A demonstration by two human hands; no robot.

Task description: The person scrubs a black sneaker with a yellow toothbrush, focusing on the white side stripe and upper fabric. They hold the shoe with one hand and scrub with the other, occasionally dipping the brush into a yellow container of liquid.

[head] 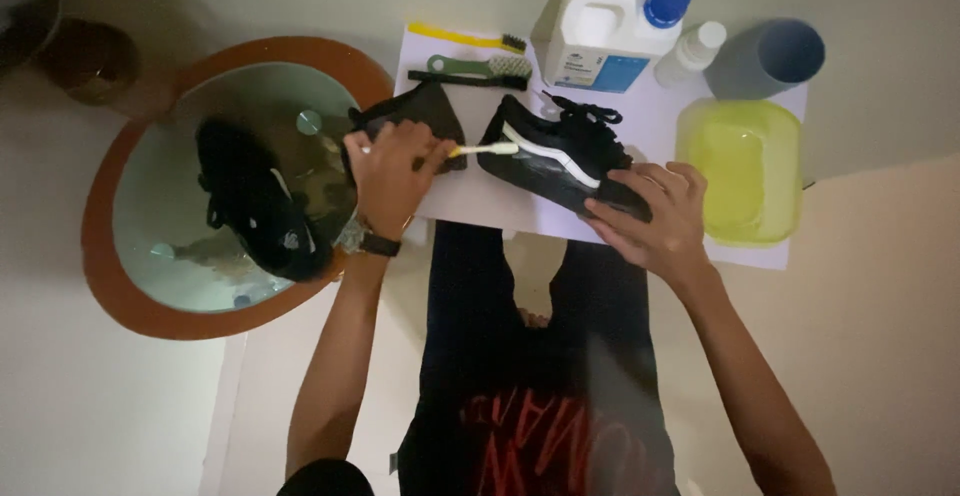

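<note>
Two shoes are present. One black sneaker (pixel 565 156) with a white side stripe lies on a white sheet (pixel 470 196), directly under the right hand (pixel 650 218), whose fingers are spread and pressed flat on the toe end. The left hand (pixel 390 171) is closed in a pinch around a small brush (pixel 480 151), its pale head touching the heel end of the sole edge. A dark cloth (pixel 415 111) lies just beyond the left hand. The second black shoe (pixel 250 201) rests in a round glass basin (pixel 130 206) to the outside of the left hand, untouched. Beyond the right hand stand a white jug (pixel 600 36), a small bottle (pixel 690 51), a grey cup (pixel 770 56) and a yellow tub (pixel 740 171). Judgement: scrubbing is at an early stage; how clean the sole is cannot be told.
</note>
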